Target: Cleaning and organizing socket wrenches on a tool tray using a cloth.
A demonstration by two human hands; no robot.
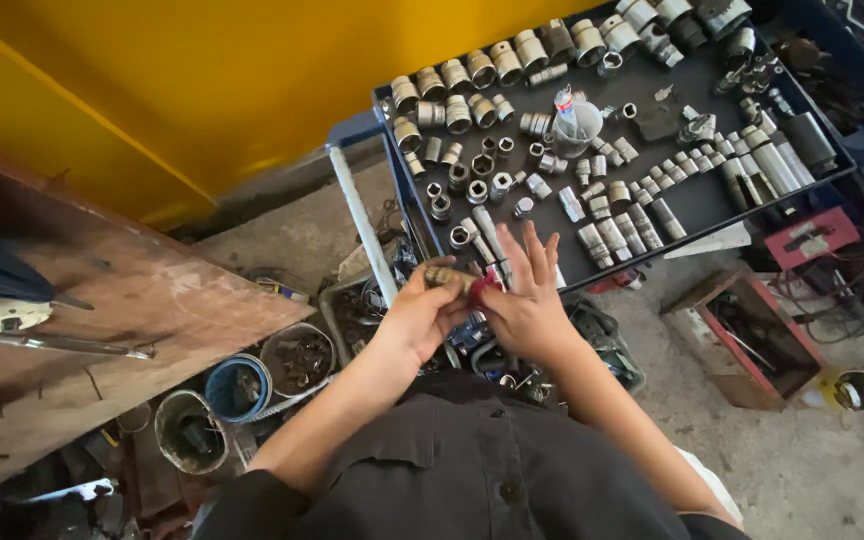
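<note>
My left hand grips a metal socket at the near edge of a dark tray. My right hand meets it from the right, fingers spread upward, with a small red piece pinched against the socket's end. The tray stands on a blue cart and carries several rows of silver sockets and extension pieces. My dark shirt fills the bottom of the view.
A worn wooden bench with tools lies at the left. Round cans of parts sit on the floor below. A red and wood box stands at the right. A yellow wall rises behind.
</note>
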